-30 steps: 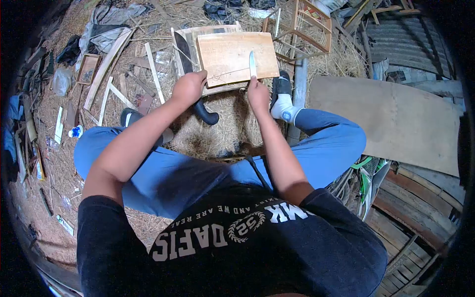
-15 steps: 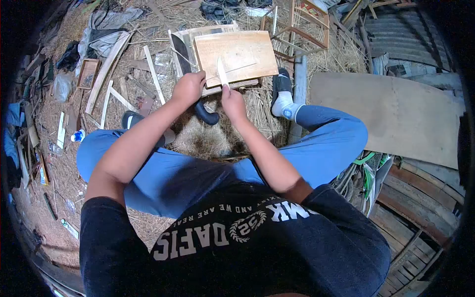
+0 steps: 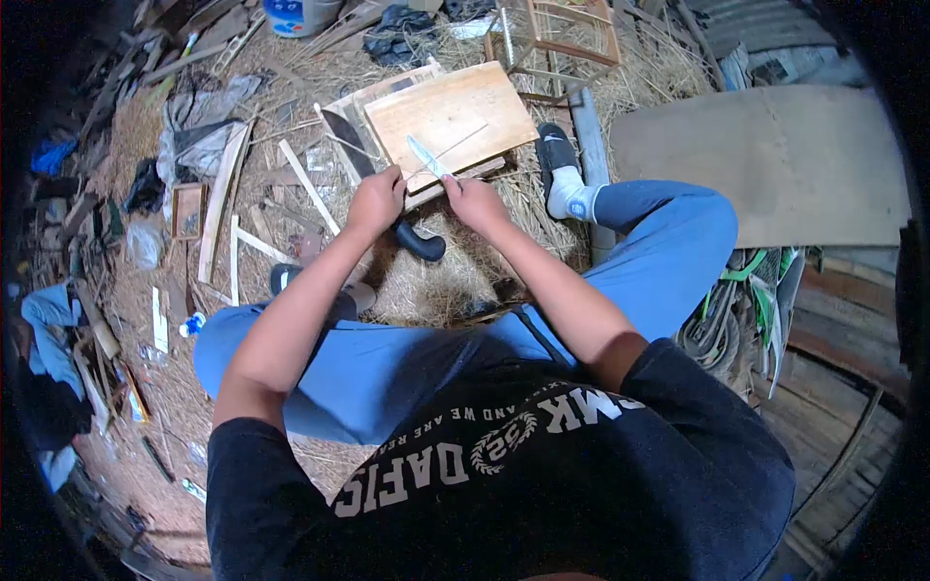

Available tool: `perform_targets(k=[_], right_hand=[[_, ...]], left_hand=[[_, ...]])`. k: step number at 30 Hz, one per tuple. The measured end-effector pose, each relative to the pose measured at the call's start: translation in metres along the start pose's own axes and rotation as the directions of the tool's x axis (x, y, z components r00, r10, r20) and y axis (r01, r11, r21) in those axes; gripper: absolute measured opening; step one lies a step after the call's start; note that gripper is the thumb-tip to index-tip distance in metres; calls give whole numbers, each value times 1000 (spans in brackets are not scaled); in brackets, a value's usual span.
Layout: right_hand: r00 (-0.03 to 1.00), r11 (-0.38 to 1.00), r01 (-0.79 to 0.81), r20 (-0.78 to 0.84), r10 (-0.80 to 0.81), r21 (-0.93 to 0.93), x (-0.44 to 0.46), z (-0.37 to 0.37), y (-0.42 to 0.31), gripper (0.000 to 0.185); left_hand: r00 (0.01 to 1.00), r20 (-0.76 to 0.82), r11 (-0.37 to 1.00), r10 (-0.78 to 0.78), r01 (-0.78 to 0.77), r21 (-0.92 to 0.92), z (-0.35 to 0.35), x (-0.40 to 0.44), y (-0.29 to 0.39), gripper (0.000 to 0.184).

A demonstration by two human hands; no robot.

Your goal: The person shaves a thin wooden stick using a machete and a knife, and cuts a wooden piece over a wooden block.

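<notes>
A knife (image 3: 423,153) with a pale blade is gripped in my right hand (image 3: 477,201), its tip pointing up and left over a wooden board (image 3: 455,102). My left hand (image 3: 376,201) is closed in a pinch at the board's near left corner. From its fingertips a thin strip (image 3: 463,140) runs up and right across the board, passing the knife blade. Beside the board, partly behind my left hand, lies a larger blade (image 3: 344,134); a curved black handle (image 3: 421,242) shows below the hand. Other wooden pieces lie under the board.
Loose wooden slats (image 3: 225,198) and a small wooden tray (image 3: 187,211) lie on the straw at left. A wooden frame (image 3: 572,44) stands beyond the board. A large flat sheet (image 3: 765,169) is at right, near a green-and-white bag (image 3: 765,300). My legs flank the work.
The view has shifted, moving the scene slightly. My right hand has tilted the knife further left, and the strip's far end has moved left. Both hands keep their grips.
</notes>
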State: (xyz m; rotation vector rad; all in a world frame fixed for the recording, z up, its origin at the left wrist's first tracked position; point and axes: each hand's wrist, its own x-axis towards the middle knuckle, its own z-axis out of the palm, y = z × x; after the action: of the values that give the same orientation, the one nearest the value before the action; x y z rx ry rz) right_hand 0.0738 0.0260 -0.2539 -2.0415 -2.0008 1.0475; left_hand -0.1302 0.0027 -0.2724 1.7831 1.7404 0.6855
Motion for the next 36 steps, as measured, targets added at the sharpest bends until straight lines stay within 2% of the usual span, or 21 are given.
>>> perform_targets(k=[4, 6, 11, 13, 16, 18, 20, 23, 24, 26, 27, 30, 31, 34, 35, 36], right_hand=[[1000, 999, -16, 9, 16, 41, 1, 4, 10, 59], [995, 999, -5, 98, 8, -36, 4, -1, 15, 59], [989, 994, -50, -136, 63, 96, 53, -16, 61, 63], [973, 988, -92, -201, 116, 124, 54, -16, 61, 62], [980, 986, -33, -188, 64, 161, 18, -6, 27, 60], [994, 991, 12, -113, 3, 131, 7, 18, 16, 54], [999, 999, -21, -26, 22, 45, -6, 8, -1, 53], [994, 997, 20, -109, -11, 79, 24, -2, 33, 56], [973, 993, -32, -223, 58, 118, 36, -4, 47, 58], [961, 989, -85, -252, 113, 120, 35, -14, 49, 59], [962, 985, -117, -230, 145, 128, 32, -4, 46, 58], [998, 983, -54, -34, 61, 173, -14, 13, -4, 58], [996, 992, -34, -77, 44, 120, -9, 27, -1, 59], [995, 997, -27, -91, 34, 76, 12, 7, 19, 55], [983, 992, 9, -184, 14, 124, 26, 3, 40, 58], [968, 994, -32, -246, 56, 102, 38, -6, 54, 58]], left_hand=[[995, 97, 999, -33, 37, -33, -5, 6, -10, 24], [996, 91, 999, 8, -4, -44, -2, 6, -16, 28], [969, 201, 980, -141, 165, -107, 0, 8, -22, 28], [972, 192, 983, -134, 155, -97, -3, 7, -16, 28], [975, 187, 987, -119, 136, -82, -1, 7, -16, 28], [977, 183, 990, -109, 124, -73, -2, 9, -18, 28], [972, 209, 987, -108, 130, -94, -3, 9, -17, 28], [961, 243, 979, -130, 163, -122, -3, 11, -19, 29], [960, 243, 978, -136, 169, -120, -3, 12, -20, 29], [965, 241, 982, -107, 140, -125, -2, 12, -23, 30], [972, 221, 985, -85, 116, -128, 1, 11, -26, 29], [975, 215, 988, -65, 93, -124, 3, 13, -31, 30], [975, 213, 988, -66, 93, -119, 2, 13, -30, 30], [964, 245, 974, -102, 147, -174, -2, 14, -24, 28], [965, 239, 976, -111, 150, -155, -4, 13, -20, 27], [965, 233, 978, -122, 157, -139, -4, 11, -19, 27]])
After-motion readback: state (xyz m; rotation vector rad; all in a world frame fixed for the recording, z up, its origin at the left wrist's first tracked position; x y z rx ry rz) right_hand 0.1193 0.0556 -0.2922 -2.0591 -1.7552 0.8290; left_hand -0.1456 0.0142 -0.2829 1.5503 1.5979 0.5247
